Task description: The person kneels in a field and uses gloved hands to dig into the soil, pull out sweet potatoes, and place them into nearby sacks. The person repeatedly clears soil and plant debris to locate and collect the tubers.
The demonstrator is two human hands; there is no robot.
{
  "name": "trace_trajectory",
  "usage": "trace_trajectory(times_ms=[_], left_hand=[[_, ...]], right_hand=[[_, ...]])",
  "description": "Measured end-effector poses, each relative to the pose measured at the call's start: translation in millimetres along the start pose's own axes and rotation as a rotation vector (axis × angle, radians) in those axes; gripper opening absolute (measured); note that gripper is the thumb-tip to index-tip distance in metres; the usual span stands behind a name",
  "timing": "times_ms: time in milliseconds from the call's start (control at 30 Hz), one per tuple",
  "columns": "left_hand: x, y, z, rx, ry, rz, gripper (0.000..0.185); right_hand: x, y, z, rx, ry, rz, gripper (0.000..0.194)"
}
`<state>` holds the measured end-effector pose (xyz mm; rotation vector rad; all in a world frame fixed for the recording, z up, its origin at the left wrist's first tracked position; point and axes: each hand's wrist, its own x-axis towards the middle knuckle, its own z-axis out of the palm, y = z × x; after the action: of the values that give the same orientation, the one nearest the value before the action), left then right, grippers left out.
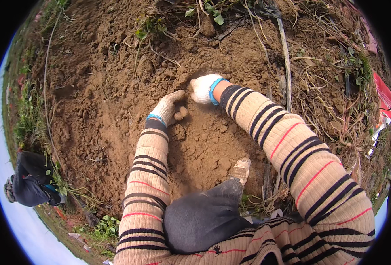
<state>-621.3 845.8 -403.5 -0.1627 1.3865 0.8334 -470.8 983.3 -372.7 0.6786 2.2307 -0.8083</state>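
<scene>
My left hand point(166, 105), in a dirty white knit glove with a blue cuff, reaches down to loose brown soil point(202, 145). Small rounded lumps point(181, 113), clods or tubers, lie right against its inner side; whether it grips them is unclear. Just to the right, my right hand point(204, 88) wears a matching glove and is bent down at the soil. Its fingertips are hidden, so anything in its grasp cannot be made out. A narrow gap separates the two hands.
My shoe point(240, 169) rests on the soil below the hands. A pale strip point(284, 63) runs along the right, beside dry vines point(324, 89). Leafy stems point(215, 15) lie ahead. A red-and-white bag point(383, 102) is far right. Another person point(33, 179) crouches at left.
</scene>
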Motion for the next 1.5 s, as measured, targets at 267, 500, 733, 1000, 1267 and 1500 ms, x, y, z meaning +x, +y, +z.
trace_trajectory(times_ms=[267,500,733,1000,1267,1500], left_hand=[[1.7,-4.8,-0.2,0.107,-0.07,0.03,0.03],[-3.4,-2.1,7.4,0.143,0.002,0.082,0.04],[8.1,-9.3,-0.1,0.186,-0.005,0.064,0.047],[3.3,-3.3,6.5,0.048,-0.054,0.104,0.035],[-5.4,-3.3,3.8,0.14,0.038,0.082,0.05],[-7.2,-1.0,9.9,0.005,0.046,0.125,0.039]], right_hand=[[7.3,6.3,13.0,0.016,0.007,0.021,0.078],[10.4,-2.0,-4.4,0.048,-0.008,0.029,0.055],[25.0,10.1,5.2,-0.047,-0.104,-0.016,0.069],[6.7,-4.2,-7.8,0.018,-0.052,0.038,0.065],[-14.7,11.7,-24.3,0.058,-0.053,-0.02,0.053],[-83.5,3.6,7.0,0.088,0.154,-0.107,0.039]])
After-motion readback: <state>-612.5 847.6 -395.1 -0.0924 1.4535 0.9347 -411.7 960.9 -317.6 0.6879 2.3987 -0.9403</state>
